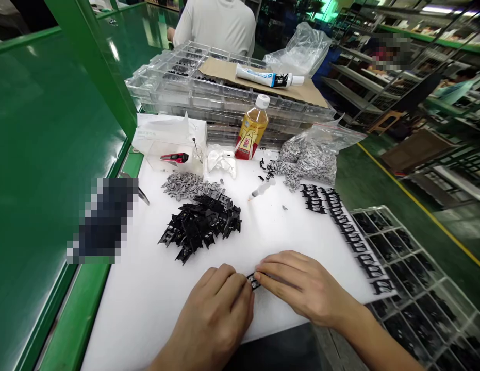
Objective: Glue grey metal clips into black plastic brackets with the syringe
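Clear tray beside right hand: black pieces in cells. Fingers of right and left hand pinch black plastic piece, long axis sideways (slight tilt).

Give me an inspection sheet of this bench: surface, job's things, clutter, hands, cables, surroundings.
Surface: white sheet on a green workbench.
Job's things: small black plastic part held between left hand and right hand; black parts pile; grey parts pile; row of black parts; compartment tray.
Clutter: amber drink bottle; utility knife; glue tube; bag of grey parts.
Grippers: no grippers; two bare hands, as above.
Cables: nothing seen.
Surroundings: stacked clear trays; co-worker's back; metal shelving; yellow floor line.
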Tool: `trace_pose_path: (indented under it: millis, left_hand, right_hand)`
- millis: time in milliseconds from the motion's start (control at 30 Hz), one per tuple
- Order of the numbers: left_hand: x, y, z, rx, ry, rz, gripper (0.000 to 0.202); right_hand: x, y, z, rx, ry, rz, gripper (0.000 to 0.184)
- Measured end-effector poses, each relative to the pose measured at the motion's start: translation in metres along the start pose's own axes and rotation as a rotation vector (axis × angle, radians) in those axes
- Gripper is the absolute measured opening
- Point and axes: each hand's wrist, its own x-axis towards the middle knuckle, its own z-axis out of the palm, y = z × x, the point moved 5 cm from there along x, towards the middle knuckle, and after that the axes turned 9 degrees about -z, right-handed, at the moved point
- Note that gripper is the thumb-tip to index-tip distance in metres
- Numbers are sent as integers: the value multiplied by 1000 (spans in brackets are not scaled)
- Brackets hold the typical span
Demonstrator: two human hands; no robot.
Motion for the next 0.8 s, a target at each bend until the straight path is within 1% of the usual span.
trace_pose_path:
  millis: [100,300,533,633,800]
  left_hand:
    - [-1,0,1,11,-6,3,15]
    - [-4,-1,1,24,-17,26,15]
    - [-2,0,-4,25,-34,66,22]
    - [0,1,-5,23,-43,74,22]
    - [0,2,-4,29,-55,74,21]
  right_hand:
    - [-1,0,2,0,17,9,31]
    - [-11,-2,5,20,114,38,36]
    - [-7,-2,-2,99,152,137,27]
    - [-7,-5,-1,78,171,89,27]
    - [-11,-8,3,26,148,6,36]
